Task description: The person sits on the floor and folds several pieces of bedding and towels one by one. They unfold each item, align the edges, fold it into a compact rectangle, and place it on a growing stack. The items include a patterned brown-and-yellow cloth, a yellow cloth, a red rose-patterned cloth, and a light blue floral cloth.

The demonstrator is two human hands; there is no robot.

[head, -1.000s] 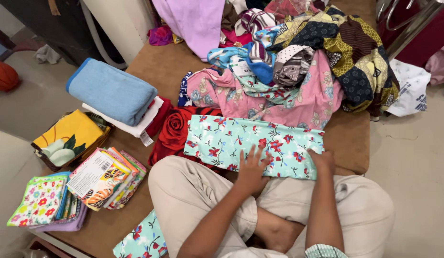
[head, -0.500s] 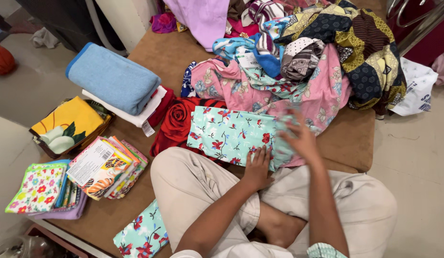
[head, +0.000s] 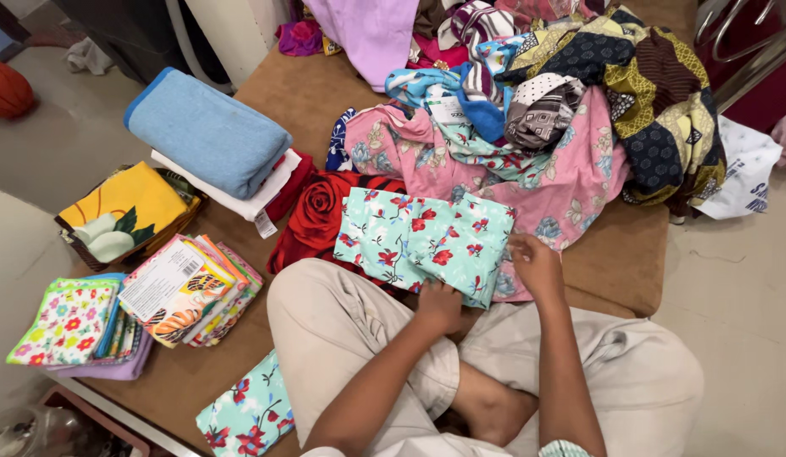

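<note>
We see a folded mint-green cotton cloth printed with red flowers (head: 422, 241) lying flat at the near edge of a brown padded platform (head: 613, 254), just beyond our crossed knees. It is a rough rectangle with its long axis running left to right, the right end tilted slightly nearer to us. Our left hand (head: 439, 305) rests on its near edge, fingers curled together on the fabric. Our right hand (head: 535, 264) meets its right edge, fingers pinched together on the cloth there.

Under its left side lies a red fabric with a large rose print (head: 312, 216). Just beyond it spreads a pink floral cloth (head: 570, 182), and farther off rises a heap of mixed patterned clothes (head: 630, 93). To the far left sits a rolled blue towel (head: 202, 131) on folded white and red linen. Nearer left we see a stack of colourful packaged cloths (head: 185, 292) and a small white floral folded cloth (head: 67, 322).
</note>
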